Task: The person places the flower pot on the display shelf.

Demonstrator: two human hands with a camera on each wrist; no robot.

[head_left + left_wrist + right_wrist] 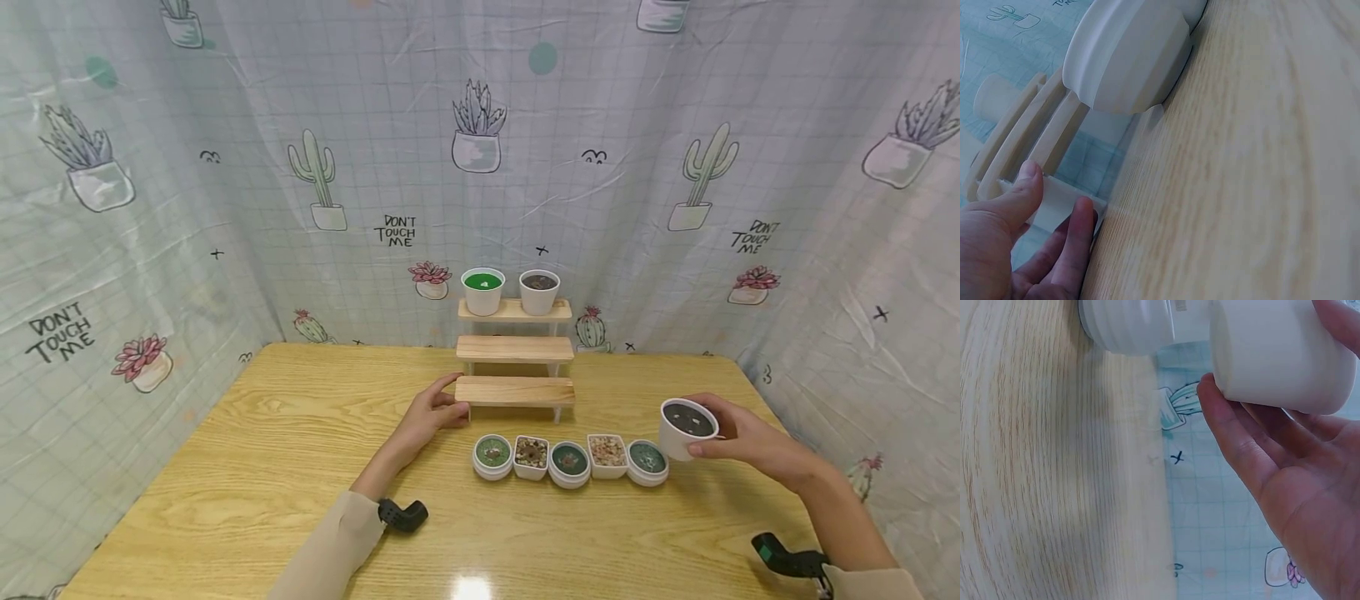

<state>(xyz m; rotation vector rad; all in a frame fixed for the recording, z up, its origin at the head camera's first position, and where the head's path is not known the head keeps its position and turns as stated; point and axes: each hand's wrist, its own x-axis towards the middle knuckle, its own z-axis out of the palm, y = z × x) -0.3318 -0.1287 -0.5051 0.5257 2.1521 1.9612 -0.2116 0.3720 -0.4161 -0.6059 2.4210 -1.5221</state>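
My right hand [757, 446] grips a round white pot [683, 433] with a dark filling, raised above the table at the right end of a row of pots. In the right wrist view, thumb and fingers lie around the pot's smooth white wall [1279, 356]. My left hand [429, 417] holds the left end of a three-tier wooden stand [514, 391] at its lowest step. The left wrist view shows the thumb by that step and the curled fingers at the clear side support [1060, 200]. A green-filled pot [483, 293] and a brown-filled pot [539, 293] stand on the top step.
In front of the stand runs a row of small pots: a round green one [492, 457], a square pebbled one [531, 457], a round dark green one [569, 464], a square one with pale gravel [607, 456] and another round one [647, 462]. A patterned curtain [375, 167] surrounds the wooden table [300, 442].
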